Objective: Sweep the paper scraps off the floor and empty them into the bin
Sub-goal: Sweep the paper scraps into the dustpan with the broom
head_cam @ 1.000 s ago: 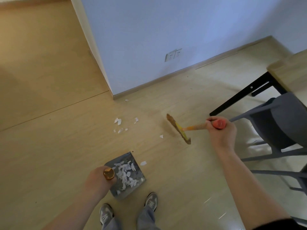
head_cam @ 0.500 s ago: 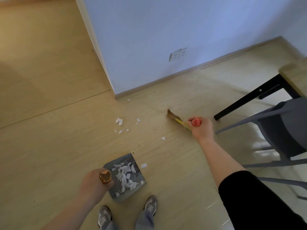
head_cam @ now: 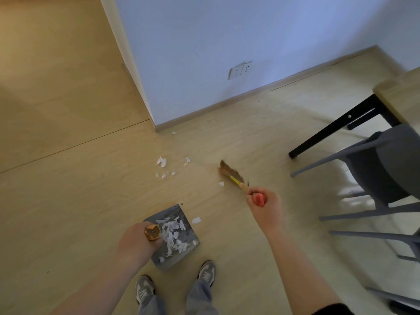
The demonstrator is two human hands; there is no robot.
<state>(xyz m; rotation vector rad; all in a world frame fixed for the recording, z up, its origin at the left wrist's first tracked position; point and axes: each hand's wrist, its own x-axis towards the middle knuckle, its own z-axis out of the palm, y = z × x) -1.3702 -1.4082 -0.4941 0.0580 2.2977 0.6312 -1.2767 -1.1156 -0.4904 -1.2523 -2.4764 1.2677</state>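
Note:
My left hand (head_cam: pixel 136 243) grips the gold-capped handle of a grey dustpan (head_cam: pixel 181 248) that holds several white paper scraps. The pan sits low over the floor just ahead of my shoes. My right hand (head_cam: pixel 264 206) grips the red end of a broom handle; the brown broom head (head_cam: pixel 229 172) points away from me, its bristles at the floor. Loose paper scraps (head_cam: pixel 161 162) lie on the wooden floor left of the broom head. One scrap (head_cam: pixel 221 183) lies beside the bristles and another scrap (head_cam: pixel 196 220) lies by the pan's right edge. No bin is in view.
A white wall corner with a baseboard (head_cam: pixel 156 126) stands just beyond the scraps, and one small scrap (head_cam: pixel 174 133) lies at its foot. A grey chair (head_cam: pixel 386 169) and a wooden table with a black leg (head_cam: pixel 327 130) crowd the right side.
My right hand has pulled back toward me with the broom, from beside the table leg to near the dustpan. The broom head now points away, close to the lone scrap. The dustpan has stayed put.

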